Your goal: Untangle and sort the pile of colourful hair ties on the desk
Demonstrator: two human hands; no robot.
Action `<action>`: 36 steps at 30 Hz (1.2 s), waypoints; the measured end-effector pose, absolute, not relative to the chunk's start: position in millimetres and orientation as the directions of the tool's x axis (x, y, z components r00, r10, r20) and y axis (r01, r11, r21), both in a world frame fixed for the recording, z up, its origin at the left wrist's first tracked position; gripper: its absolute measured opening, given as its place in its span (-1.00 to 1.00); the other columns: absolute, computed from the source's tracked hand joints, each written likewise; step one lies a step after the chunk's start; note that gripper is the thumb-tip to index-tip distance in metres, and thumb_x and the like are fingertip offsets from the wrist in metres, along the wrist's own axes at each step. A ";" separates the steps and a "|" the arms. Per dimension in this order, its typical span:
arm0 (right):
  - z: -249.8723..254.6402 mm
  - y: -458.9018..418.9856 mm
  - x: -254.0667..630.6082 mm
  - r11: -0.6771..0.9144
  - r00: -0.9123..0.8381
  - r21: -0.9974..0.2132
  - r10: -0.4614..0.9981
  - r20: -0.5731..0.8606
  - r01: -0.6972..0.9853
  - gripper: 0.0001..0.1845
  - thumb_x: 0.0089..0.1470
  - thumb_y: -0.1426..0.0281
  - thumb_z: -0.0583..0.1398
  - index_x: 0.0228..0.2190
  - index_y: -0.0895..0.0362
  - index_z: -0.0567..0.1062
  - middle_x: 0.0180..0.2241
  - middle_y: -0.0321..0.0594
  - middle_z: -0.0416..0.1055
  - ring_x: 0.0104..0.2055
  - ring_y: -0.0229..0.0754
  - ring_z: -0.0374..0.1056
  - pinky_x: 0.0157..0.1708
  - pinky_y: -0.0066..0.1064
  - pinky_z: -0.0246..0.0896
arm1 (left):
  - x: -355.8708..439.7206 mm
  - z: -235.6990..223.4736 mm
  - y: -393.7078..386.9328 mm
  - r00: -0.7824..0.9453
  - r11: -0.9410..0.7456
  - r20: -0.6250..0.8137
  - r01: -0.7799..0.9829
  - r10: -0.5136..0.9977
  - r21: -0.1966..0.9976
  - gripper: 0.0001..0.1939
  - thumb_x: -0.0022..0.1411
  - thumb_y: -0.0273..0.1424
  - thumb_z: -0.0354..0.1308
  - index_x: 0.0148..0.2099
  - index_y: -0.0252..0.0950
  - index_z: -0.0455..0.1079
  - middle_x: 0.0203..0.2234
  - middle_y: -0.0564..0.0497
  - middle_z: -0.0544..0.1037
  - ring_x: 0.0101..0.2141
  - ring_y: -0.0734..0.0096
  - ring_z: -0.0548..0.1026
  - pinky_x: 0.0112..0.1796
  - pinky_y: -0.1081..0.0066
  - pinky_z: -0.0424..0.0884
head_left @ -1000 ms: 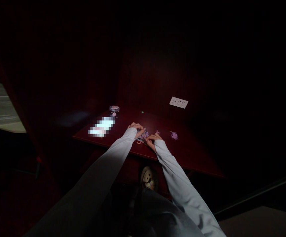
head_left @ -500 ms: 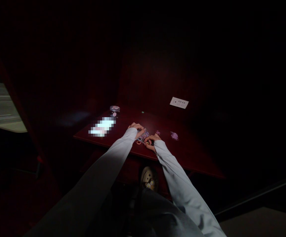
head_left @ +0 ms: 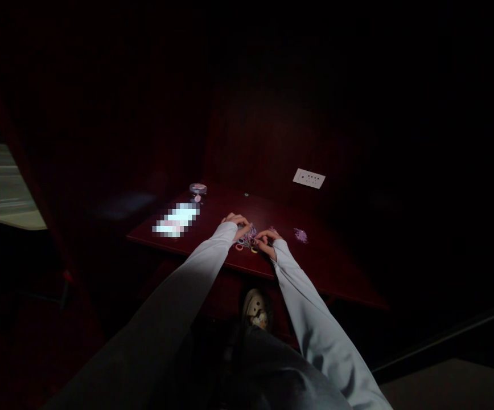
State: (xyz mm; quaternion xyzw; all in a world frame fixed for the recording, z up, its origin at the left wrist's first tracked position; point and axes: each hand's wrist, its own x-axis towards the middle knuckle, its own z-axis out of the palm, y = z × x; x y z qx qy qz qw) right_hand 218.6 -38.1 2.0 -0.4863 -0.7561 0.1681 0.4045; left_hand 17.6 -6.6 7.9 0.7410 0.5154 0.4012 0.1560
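Near the front edge of a dark red table (head_left: 328,273), two bare hands are reaching in from long white sleeves and meeting over a small heap of colored elastic rings (head_left: 247,239). The rings are lying on the tabletop directly between the hands, with a few orange, yellow and lilac ones sitting loose along the heap's near side.

The left hand (head_left: 237,224) is arching over the heap's left side, its fingers (head_left: 245,226) curling downward and lying close together, their tips touching the rings or just beside them. The right hand (head_left: 267,239) is coming in from the other side, with its fingers (head_left: 262,233) stretching toward the heap's right edge. Its thumb and forefinger are close together, but the picture is too dark and the rings too small to tell whether they are pinching one.

A lilac tuft of fine strands (head_left: 300,235) is lying further right on the table, well clear of the right hand. Toward the far left corner, a round clear container (head_left: 198,188) is sitting beside a brightly lit, pixelated patch (head_left: 176,221) that cannot be made out. A white wall socket plate (head_left: 309,178) is showing on the dark wall behind the table.
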 end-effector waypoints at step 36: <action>10.2 -27.1 282.3 0.112 0.236 -0.469 0.749 0.619 0.876 -0.43 0.32 -0.06 0.07 -0.31 0.08 0.67 -0.36 -0.10 0.51 -0.19 0.00 0.32 -0.06 -0.14 0.16 | 15.2 5.0 -5.8 0.186 -0.471 0.466 0.624 0.865 0.624 -0.72 0.42 -0.23 0.17 -0.34 -0.15 0.58 -0.16 0.04 0.70 -0.04 0.23 0.44 0.10 0.21 0.30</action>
